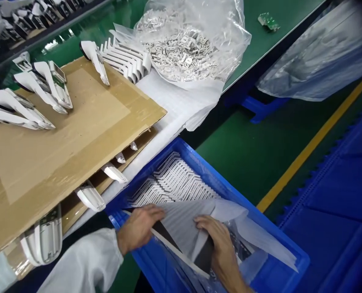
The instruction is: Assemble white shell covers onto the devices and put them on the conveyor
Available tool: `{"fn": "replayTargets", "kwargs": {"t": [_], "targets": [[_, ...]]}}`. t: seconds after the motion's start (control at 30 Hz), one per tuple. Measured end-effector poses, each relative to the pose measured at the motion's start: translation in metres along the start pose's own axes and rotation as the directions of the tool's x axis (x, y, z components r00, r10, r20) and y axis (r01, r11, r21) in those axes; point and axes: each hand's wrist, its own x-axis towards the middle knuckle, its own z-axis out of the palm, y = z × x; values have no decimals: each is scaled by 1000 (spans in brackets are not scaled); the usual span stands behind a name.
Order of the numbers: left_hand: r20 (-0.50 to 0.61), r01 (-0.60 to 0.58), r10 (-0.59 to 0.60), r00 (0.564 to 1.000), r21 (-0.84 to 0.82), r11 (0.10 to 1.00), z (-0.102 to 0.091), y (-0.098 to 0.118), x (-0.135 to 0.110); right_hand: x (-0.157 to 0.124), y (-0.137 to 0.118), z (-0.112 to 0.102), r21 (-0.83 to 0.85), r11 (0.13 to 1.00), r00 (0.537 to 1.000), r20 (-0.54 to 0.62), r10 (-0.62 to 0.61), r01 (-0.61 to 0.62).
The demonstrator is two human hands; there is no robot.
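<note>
Both my hands are over a blue plastic crate (217, 179), gripping a thin white foam sheet (181, 224) that lies folded across its contents. My left hand (139, 228) holds the sheet's near edge, and my right hand (217, 240) has its fingers curled over a fold further right. A dark layer (204, 256) shows under the fold. Beyond my hands, rows of white angled plastic parts (174, 181) stand stacked in the crate, partly hidden by the sheet. A clear plastic liner (238, 240) lies along the crate's right side.
To the left, a cardboard sheet (67, 138) carries white plastic housings (40, 95). Further back, a clear bag of small metal parts (181, 49) rests on white foam on a green bench. A blue rack (330, 191) stands at right.
</note>
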Motion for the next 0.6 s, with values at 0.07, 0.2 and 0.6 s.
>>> {"fn": "replayTargets", "kwargs": {"t": [0.07, 0.2, 0.6], "targets": [[40, 87, -88, 995, 18, 996, 16, 19, -12, -19, 9, -8, -27, 1000, 999, 52, -9, 11], [115, 63, -33, 993, -274, 960, 18, 35, -25, -51, 20, -22, -4, 1000, 997, 74, -10, 10], [-303, 333, -286, 909, 116, 936, 43, -10, 139, -131, 5, -55, 12, 994, 985, 138, 104, -106]]}}
